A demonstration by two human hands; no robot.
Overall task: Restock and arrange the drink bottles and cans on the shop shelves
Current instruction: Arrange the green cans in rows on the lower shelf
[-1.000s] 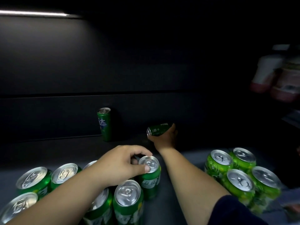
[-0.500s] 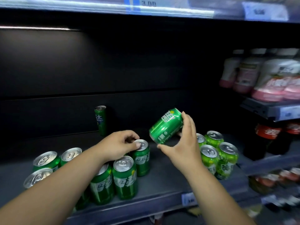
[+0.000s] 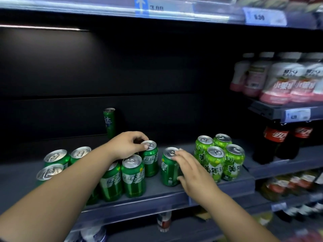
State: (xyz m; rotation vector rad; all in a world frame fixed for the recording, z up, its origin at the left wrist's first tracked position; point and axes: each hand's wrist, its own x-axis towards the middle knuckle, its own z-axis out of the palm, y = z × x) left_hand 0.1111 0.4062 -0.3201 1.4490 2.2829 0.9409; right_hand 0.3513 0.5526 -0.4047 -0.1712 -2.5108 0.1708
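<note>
– Green cans [image 3: 133, 177], where?
– Upright, bunched at the front-left of the shelf [image 3: 157, 193], silver lids up.
– Left hand [image 3: 128, 145]?
– Fingers curled, thumb and fingertips pinching the top rim of the back can [image 3: 151, 161]. That one stands upright at the right rear of the bunch, just behind a front can.
– Right hand [image 3: 190, 170]?
– Fingers straight and a bit spread, laid along the right side of the lone can [image 3: 168, 170]. Fingertips touch its lid, thumb sits beside its lower wall. Not wrapped round it.
– Lone can's place?
– Upright near the shelf's front edge, mid-shelf, between the bunch and the lime cans [image 3: 216, 161]. Apart from the bunch; the hand hides the gap on the lime side.
– Lime cans?
– Four, upright, tight block toward the right end of the shelf.
– Anything else?
– Slim can [image 3: 109, 122] upright alone at the shelf's back, by the dark rear panel. Pink bottles [image 3: 279, 82] on a higher shelf at right, cola bottles [image 3: 272, 142] under them. Price tags above are blurred.
</note>
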